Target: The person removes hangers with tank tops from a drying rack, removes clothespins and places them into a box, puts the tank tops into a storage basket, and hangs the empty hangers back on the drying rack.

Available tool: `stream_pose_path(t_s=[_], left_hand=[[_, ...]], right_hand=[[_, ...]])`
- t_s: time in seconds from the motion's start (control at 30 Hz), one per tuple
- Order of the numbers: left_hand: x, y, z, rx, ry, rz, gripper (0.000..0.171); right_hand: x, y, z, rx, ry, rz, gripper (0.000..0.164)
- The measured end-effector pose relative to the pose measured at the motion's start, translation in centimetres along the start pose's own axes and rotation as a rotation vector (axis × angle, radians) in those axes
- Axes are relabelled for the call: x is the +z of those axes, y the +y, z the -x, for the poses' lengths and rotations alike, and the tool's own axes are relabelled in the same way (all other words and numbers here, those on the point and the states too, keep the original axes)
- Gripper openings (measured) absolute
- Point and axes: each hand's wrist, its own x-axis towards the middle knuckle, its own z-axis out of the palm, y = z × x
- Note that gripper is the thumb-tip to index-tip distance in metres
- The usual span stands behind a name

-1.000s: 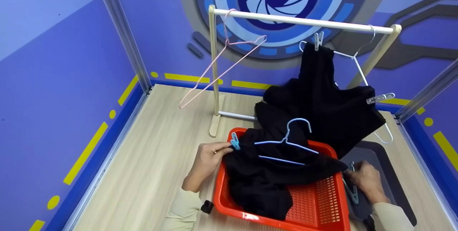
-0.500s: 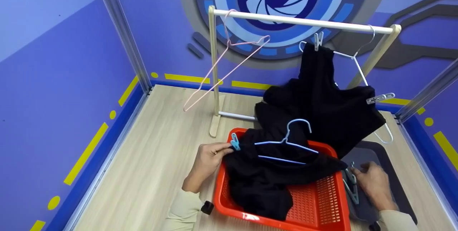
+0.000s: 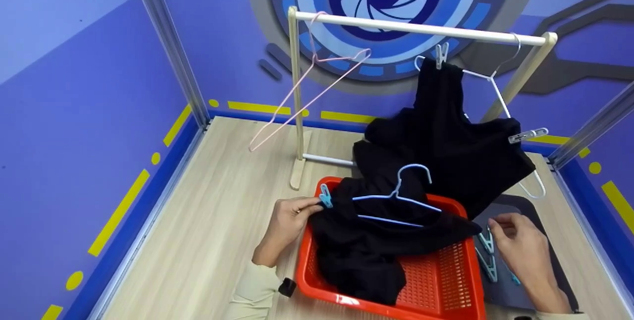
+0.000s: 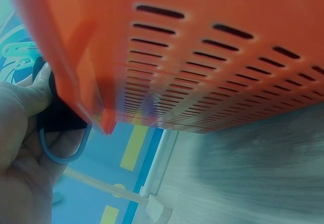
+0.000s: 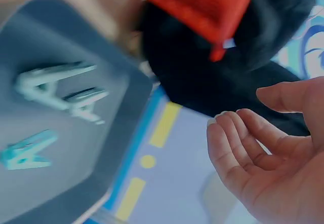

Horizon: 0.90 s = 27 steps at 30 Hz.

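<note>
In the head view my left hand (image 3: 290, 221) pinches the upper left corner of a black garment (image 3: 356, 260) lying over a red basket. A blue clothespin (image 3: 325, 197) stands at that corner, just beyond my fingertips. The left wrist view shows the looped end of the hanger (image 4: 66, 155) below the cloth by my palm. The blue hanger (image 3: 396, 195) is partly hidden by the garment, with its hook upward. My right hand (image 3: 525, 250) is above the grey tray (image 3: 510, 293), beside several clothespins (image 3: 489, 266). Its fingers are relaxed and hold nothing in the right wrist view.
The red basket (image 3: 342, 299) stands before a wooden rack (image 3: 421, 27). A pink hanger (image 3: 307, 107) hangs at the rack's left. At its right, a white hanger (image 3: 500, 97) bears another black garment (image 3: 475, 156) with clear clothespins, drooping toward the basket.
My right hand has drawn away rightward from the garment's right corner, exposing more of the clothespins in the tray. My left hand stays in place. The pink hanger sways slightly.
</note>
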Motion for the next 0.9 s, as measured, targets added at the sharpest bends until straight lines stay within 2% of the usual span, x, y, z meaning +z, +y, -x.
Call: stream_pose_path(t_s=[0.1, 0.23, 0.33, 0.4, 0.47, 0.7, 0.9], left_hand=[[0.0, 0.1, -0.1, 0.007, -0.003, -0.005, 0.015], [-0.1, 0.4, -0.2, 0.026, -0.003, -0.016, 0.015], [-0.1, 0.5, -0.3, 0.025, -0.005, -0.021, 0.014], [0.0, 0.4, -0.2, 0.025, -0.005, -0.026, 0.014], [0.1, 0.2, -0.2, 0.03, -0.003, -0.034, 0.014], [0.6, -2.8, 0.3, 0.026, 0.006, -0.03, 0.014], [0.5, -3.5, 0.5, 0.02, -0.001, -0.033, 0.013]], right_hand=[[-0.4, -2.0, 0.4, -0.095, 0.042, -0.061, 0.012], [-0.2, -4.8, 0.6, -0.324, 0.1, -0.184, 0.015], [0.2, -6.7, 0.6, -0.47, 0.102, -0.249, 0.021], [0.6, -7.9, 0.7, -0.537, 0.088, -0.277, 0.022], [1.1, -8.9, 0.7, -0.585, 0.065, -0.309, 0.023], [3.0, -12.0, 0.9, -0.706, 0.007, -0.379, 0.025], [4.9, -15.0, 0.9, -0.777, -0.064, -0.419, 0.023]])
